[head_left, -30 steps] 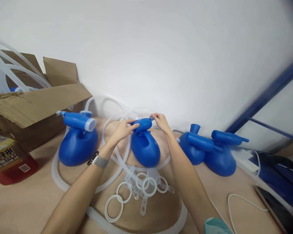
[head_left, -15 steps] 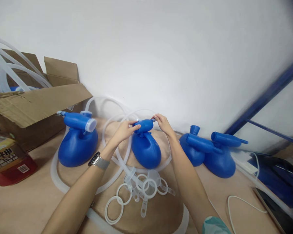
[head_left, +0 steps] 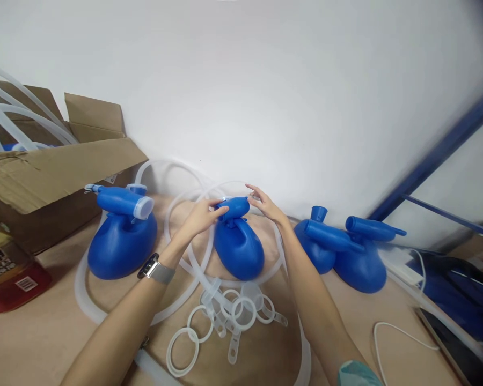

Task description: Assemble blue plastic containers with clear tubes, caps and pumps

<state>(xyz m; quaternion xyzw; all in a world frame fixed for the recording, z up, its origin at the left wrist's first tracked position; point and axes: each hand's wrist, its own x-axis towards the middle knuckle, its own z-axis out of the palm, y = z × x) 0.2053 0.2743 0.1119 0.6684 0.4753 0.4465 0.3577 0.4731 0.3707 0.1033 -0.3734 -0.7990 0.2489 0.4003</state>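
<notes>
In the middle stands a blue plastic urinal bottle [head_left: 239,249] with a looped handle. A blue tapered tube [head_left: 238,207] lies across its top. My left hand [head_left: 203,217] grips the wide end of this tube, thumb in front. At the narrow end, my right hand [head_left: 265,205] has its fingers spread, the fingertips close to the tip. Something small and thin shows by those fingers, too small to make out. Below the bottle lies a pile of translucent caps and rings [head_left: 243,313] with strap tabs.
Another blue bottle with a capped tube [head_left: 123,244] stands left, two more [head_left: 360,265] right. Clear hose [head_left: 88,300] coils over the table. A cardboard box [head_left: 64,171] holding hoses and a red-brown jug [head_left: 16,281] are at left. A tablet-like device [head_left: 446,343] lies right.
My right hand's fingers have loosened from a pinch at the tube's narrow end and spread apart. My left hand keeps its grip. The whole view has shifted slightly.
</notes>
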